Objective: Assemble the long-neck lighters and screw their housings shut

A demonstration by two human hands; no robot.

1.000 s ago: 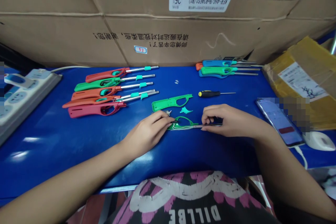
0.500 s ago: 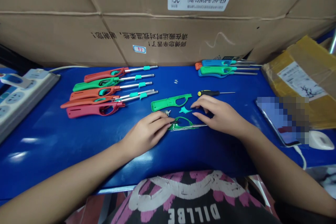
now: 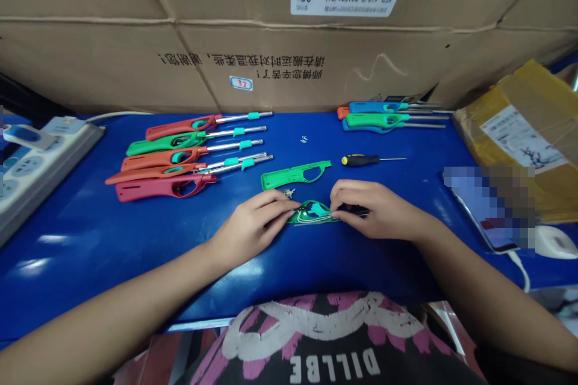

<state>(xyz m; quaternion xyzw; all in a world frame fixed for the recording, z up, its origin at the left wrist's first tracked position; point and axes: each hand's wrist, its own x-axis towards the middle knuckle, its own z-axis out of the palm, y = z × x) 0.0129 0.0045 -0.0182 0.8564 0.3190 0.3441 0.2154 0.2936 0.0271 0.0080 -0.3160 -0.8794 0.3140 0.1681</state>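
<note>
My left hand [image 3: 253, 225] has its fingers closed on the handle end of an open green lighter half-shell [image 3: 312, 221] lying on the table, with white wires and a metal tube in it. Between the thumb and finger of my right hand [image 3: 377, 207] is a small teal trigger [image 3: 318, 210], held over the finger loop of that shell. I cannot tell whether it is seated there. The other green lighter half [image 3: 282, 178] lies just behind, hollow side up. A small metal part [image 3: 289, 193] shows beside my left fingers.
Several long lighters [image 3: 165, 162] lie in a row at the left, and more lighters [image 3: 374, 120] at the back right. A screwdriver [image 3: 361, 160] lies behind my right hand. At the right are a phone [image 3: 474, 216] and a taped carton [image 3: 519, 132]; a power strip [image 3: 45, 156] sits left.
My right hand has picked up the teal trigger from the table and brought it toward me over the green half-shell. My left hand stays in place on the shell.
</note>
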